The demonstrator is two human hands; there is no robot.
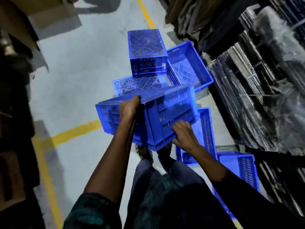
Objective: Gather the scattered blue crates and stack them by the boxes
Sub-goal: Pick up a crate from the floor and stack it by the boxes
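Note:
I hold a blue crate (165,109) upside down and tilted, above the floor in front of me. My left hand (129,107) grips its near-left edge. My right hand (183,134) grips its lower right side. Ahead stands another upturned blue crate (146,52), with an open crate (188,66) leaning beside it on the right and a flat upturned crate (137,84) in front of it. Two more blue crates (205,134) (242,169) lie on the floor at my right, partly hidden by the held crate and my arm.
Wrapped stacks of flattened cardboard (257,76) line the right side. Cardboard boxes (21,30) stand at the left. Yellow floor lines (76,131) cross the grey concrete aisle (79,71). My feet (143,152) are just below the held crate.

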